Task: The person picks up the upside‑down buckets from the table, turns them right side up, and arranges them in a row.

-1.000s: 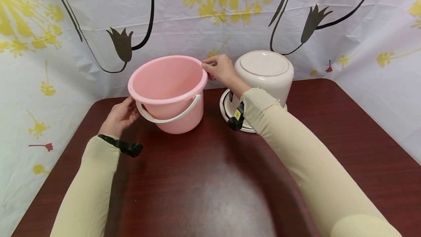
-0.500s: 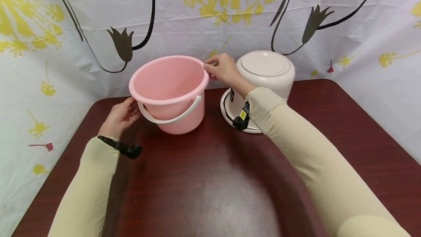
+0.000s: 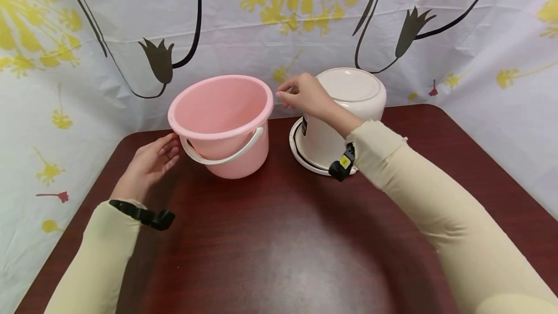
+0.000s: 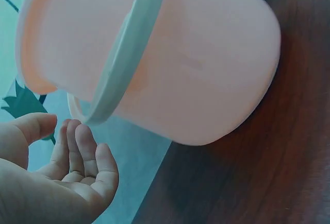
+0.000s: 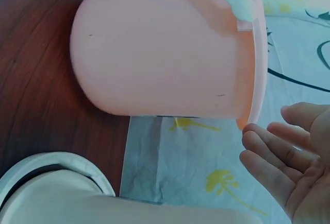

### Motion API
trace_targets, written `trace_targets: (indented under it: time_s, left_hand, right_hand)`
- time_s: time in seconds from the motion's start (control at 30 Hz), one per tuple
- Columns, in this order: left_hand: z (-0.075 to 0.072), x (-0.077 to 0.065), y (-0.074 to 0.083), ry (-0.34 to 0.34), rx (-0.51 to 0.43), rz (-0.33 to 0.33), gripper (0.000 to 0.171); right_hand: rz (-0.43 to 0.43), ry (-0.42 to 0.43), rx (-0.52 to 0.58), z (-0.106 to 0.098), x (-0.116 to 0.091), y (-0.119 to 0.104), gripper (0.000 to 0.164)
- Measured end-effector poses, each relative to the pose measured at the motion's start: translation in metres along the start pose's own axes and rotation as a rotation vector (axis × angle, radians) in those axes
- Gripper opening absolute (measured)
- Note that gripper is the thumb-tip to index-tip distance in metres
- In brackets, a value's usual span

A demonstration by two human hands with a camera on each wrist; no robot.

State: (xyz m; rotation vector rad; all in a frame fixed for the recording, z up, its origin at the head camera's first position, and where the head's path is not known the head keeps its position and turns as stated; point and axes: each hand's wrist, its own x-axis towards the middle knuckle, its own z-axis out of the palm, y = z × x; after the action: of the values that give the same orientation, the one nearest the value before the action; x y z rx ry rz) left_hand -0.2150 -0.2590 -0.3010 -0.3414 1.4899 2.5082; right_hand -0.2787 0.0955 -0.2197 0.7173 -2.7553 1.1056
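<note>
A pink bucket (image 3: pixel 257 151) stands upright on the dark red-brown table, with its white handle (image 3: pixel 226 160) hanging down at the front. My left hand (image 3: pixel 150 164) is beside the bucket's left side, fingers loosely bent and holding nothing. In the left wrist view its fingertips lie close to the handle's end; whether they touch I cannot tell. On the other side, my right hand (image 3: pixel 307 93) hovers just off the rim, its relaxed fingers pinching nothing. The right wrist view shows the fingertips (image 5: pixel 250 136) near the rim's edge.
An off-white bucket-like container (image 3: pixel 348 86) stands upside down on the table (image 3: pixel 244 246), right of the pink bucket and partly behind my right forearm. A patterned white cloth (image 3: pixel 244 47) hangs along the back and sides of the table.
My right hand has let go of the pink bucket's rim and drawn slightly right. My left hand has pulled back a little, down and left. The bucket stays in place.
</note>
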Motion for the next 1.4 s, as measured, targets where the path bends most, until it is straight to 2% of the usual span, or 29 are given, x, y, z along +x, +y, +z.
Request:
trace_targets:
  time_s: [0.27, 0.5, 0.67, 0.8, 0.9, 1.0, 1.17, 1.3, 1.4]
  left_hand:
    - [0.009, -0.018, -0.017, -0.093, 0.105, 0.021, 0.015]
    - [0.024, -0.030, -0.035, -0.181, 0.166, 0.057, 0.020]
    - [0.033, -0.040, -0.048, -0.229, 0.223, 0.089, 0.020]
    - [0.042, -0.048, -0.058, -0.316, 0.248, 0.097, 0.021]
    - [0.051, -0.052, -0.067, -0.395, 0.280, 0.107, 0.022]
    - [0.062, -0.055, -0.074, -0.434, 0.339, 0.099, 0.020]
    - [0.082, -0.055, -0.086, -0.452, 0.474, 0.086, 0.016]
    - [0.100, -0.045, -0.098, -0.494, 0.594, 0.089, 0.029]
    - [0.114, -0.035, -0.109, -0.527, 0.642, 0.059, 0.035]
  right_hand:
    - [-0.026, -0.075, -0.045, -0.008, -0.031, 0.012, 0.024]
    - [-0.051, -0.092, 0.007, -0.011, -0.062, 0.029, 0.022]
    - [-0.002, -0.115, 0.070, -0.018, -0.086, 0.046, 0.024]
    - [0.015, -0.111, 0.075, -0.027, -0.106, 0.057, 0.026]
    - [0.023, -0.089, 0.032, -0.034, -0.121, 0.065, 0.027]
    - [0.039, -0.069, 0.001, -0.039, -0.134, 0.075, 0.028]
    - [0.096, -0.050, -0.008, -0.046, -0.151, 0.092, 0.028]
    - [0.161, -0.049, 0.026, -0.049, -0.159, 0.108, 0.029]
    - [0.191, -0.054, 0.044, -0.051, -0.162, 0.122, 0.032]
